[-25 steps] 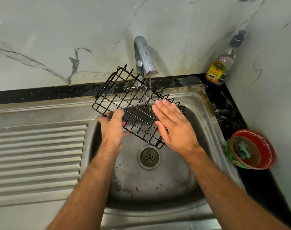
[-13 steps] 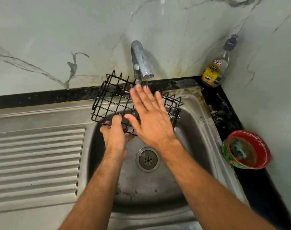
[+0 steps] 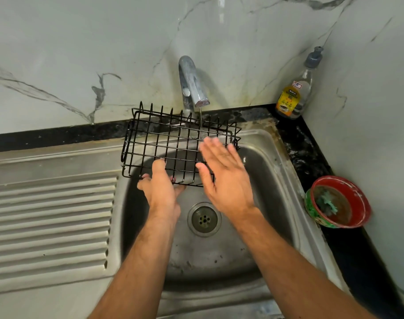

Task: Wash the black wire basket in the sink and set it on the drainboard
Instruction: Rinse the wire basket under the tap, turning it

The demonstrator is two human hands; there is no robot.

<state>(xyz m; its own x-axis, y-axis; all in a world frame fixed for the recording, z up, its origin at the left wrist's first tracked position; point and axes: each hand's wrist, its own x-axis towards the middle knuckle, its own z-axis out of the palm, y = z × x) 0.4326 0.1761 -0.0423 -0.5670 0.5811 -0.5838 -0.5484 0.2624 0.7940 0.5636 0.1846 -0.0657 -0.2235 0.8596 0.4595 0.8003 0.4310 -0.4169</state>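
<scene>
Gripping basket (image 3: 168, 143) near edge, left hand (image 3: 160, 187), right hand (image 3: 224, 176) flat on top

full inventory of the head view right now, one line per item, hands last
wire basket: 1, black, held over the back of the sink under the tap
tap: 1, chrome, at the back wall, thin stream running
sink: 1, steel basin, centre
drain: 1, steel, in the basin floor
drainboard: 1, ribbed steel, left of the basin
dish soap bottle: 1, clear with yellow label, back right corner of the counter
bowl: 1, red rim, on the counter right of the sink
left hand: grips the basket's near edge
right hand: flat, blurred, on the basket's right part
</scene>
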